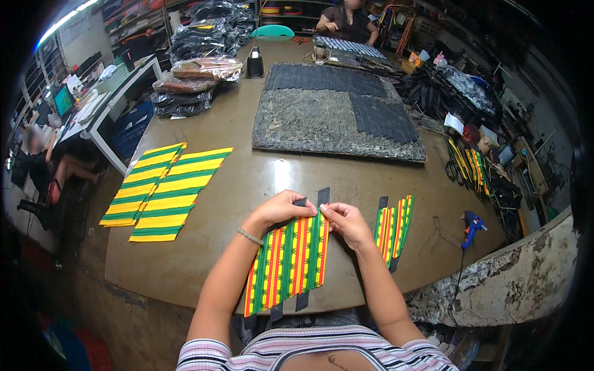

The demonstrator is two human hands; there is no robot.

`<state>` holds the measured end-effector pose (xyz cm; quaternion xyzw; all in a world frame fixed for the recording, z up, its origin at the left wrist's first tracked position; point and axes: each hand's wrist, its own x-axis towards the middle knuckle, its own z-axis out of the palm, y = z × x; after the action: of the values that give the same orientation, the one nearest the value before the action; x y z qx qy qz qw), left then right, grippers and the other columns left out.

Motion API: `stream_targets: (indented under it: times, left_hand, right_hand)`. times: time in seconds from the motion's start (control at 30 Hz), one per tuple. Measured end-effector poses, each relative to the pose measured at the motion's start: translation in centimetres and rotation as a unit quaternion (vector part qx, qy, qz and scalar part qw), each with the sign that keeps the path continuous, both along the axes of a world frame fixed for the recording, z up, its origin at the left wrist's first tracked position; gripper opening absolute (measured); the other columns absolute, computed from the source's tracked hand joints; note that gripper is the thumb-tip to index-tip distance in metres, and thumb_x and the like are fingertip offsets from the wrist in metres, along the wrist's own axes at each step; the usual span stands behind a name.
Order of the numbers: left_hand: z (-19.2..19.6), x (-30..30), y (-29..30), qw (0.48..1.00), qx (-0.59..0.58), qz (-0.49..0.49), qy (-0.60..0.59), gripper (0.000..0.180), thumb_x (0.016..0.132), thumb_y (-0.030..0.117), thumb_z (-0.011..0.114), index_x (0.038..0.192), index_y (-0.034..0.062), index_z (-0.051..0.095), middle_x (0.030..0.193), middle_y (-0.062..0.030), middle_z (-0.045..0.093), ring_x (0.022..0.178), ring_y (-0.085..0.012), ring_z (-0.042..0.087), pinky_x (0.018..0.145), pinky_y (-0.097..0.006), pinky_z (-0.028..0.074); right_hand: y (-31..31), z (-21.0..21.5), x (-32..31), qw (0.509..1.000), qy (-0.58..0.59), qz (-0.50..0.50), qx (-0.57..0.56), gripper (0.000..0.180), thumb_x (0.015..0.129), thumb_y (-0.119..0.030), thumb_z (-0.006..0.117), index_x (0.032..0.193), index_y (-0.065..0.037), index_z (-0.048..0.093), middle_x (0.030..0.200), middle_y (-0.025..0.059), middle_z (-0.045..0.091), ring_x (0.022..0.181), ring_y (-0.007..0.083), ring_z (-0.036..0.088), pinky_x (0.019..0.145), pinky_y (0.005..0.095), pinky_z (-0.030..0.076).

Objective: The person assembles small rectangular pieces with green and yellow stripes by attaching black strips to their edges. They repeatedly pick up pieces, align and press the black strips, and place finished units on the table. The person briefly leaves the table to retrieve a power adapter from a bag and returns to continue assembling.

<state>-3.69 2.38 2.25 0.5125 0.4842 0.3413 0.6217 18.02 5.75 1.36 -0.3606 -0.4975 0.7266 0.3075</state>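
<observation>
A slanted panel of green, yellow and red patterned strips (288, 263) lies on the near edge of the table in front of me. Short black tabs stick out at its top and bottom. My left hand (281, 209) pinches its upper edge beside one black tab. Close by, the thumb and fingers of my right hand (348, 224) pinch its top right corner, just under another black tab (323, 196). To the right of my right hand lies a smaller patterned piece (393, 230) with black ends. Two yellow and green striped panels (185, 179) rest side by side to the left.
A large rough board (297, 127) carrying rows of black strips covers the table's far middle. A blue glue gun (474, 230) lies at the right edge. Plastic-wrapped bundles (207, 68) stack up at the far left. One person (348, 25) works across the table; another sits left.
</observation>
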Motion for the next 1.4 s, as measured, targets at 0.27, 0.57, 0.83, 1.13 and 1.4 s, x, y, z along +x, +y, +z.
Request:
stream_targets:
  times: [0.27,0.57,0.83,1.13,1.4]
  left_hand:
    - [-0.1,0.3,-0.2,0.989,0.081,-0.043,0.117,0.025,0.086,0.022,0.078,0.095,-0.0009,0.073,0.083,0.0004,0.070,0.078,-0.0053,0.058,0.070,-0.024,0.049]
    - [-1.7,0.1,0.5,0.999,0.027,-0.014,0.009,0.024,0.086,0.020,0.079,0.095,-0.0012,0.073,0.089,-0.0034,0.073,0.080,-0.0075,0.063,0.073,-0.024,0.051]
    - [-2.9,0.1,0.6,0.998,0.005,-0.009,-0.058,0.027,0.086,0.025,0.077,0.094,-0.0013,0.074,0.084,-0.0034,0.071,0.075,-0.0076,0.062,0.068,-0.024,0.051]
    - [-2.4,0.6,0.4,0.999,0.039,0.019,-0.007,0.020,0.091,0.018,0.072,0.094,-0.0015,0.072,0.084,-0.0013,0.070,0.076,-0.0061,0.062,0.070,-0.023,0.051]
    - [-1.7,1.4,0.3,0.996,0.020,0.064,-0.067,0.016,0.089,0.016,0.074,0.088,-0.0001,0.071,0.083,-0.0017,0.069,0.076,-0.0069,0.061,0.070,-0.024,0.051]
  right_hand:
    - [0.2,-0.1,0.3,0.997,-0.057,0.047,0.033,0.022,0.092,-0.023,0.073,0.090,-0.002,0.067,0.078,0.0008,0.065,0.064,0.0051,0.056,0.057,0.0204,0.044]
    - [0.1,-0.2,0.3,0.995,-0.054,0.033,0.072,0.021,0.090,-0.021,0.075,0.083,-0.005,0.062,0.074,-0.0013,0.063,0.061,0.0045,0.052,0.055,0.0202,0.040]
    - [-0.3,0.3,0.2,0.998,-0.059,0.013,0.036,0.018,0.090,-0.020,0.075,0.086,-0.005,0.064,0.070,-0.0016,0.062,0.058,0.0046,0.054,0.052,0.0202,0.039]
    - [-1.0,-0.6,-0.9,0.976,-0.095,-0.061,0.184,0.012,0.094,-0.014,0.069,0.092,-0.003,0.066,0.079,-0.0040,0.063,0.069,0.0028,0.053,0.062,0.0205,0.043]
    - [-2.4,-0.5,-2.0,0.910,-0.140,-0.166,0.352,0.014,0.093,-0.012,0.067,0.093,0.002,0.065,0.088,0.0020,0.061,0.071,0.0059,0.052,0.057,0.0222,0.041]
